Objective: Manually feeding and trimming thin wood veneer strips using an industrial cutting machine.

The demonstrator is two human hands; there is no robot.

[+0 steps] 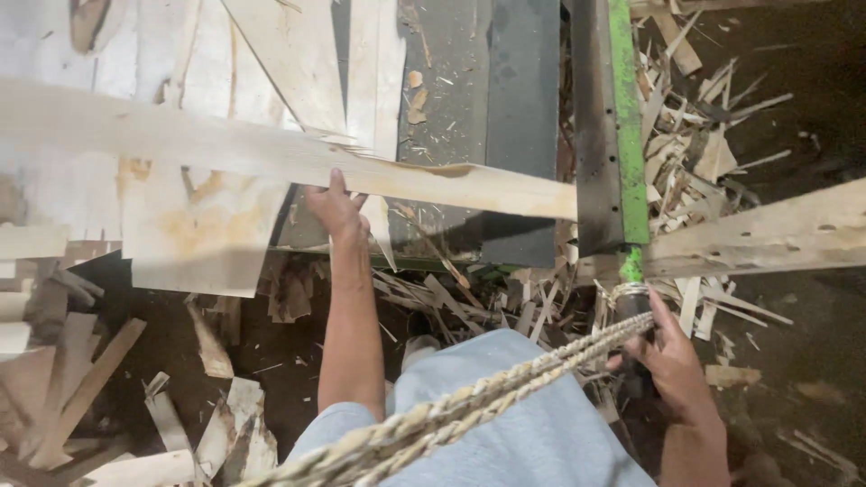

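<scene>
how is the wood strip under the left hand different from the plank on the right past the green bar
The wood strip is thin, pale veneer with a ragged, splintered edge; the plank looks thicker, greyer and dotted with small knots. The strip lies across the machine bed with the left hand pressing on it; the plank sits beyond the green bar, untouched, while the right hand is around a dark handle. Both are long, bare wood lying roughly crosswise.
</scene>
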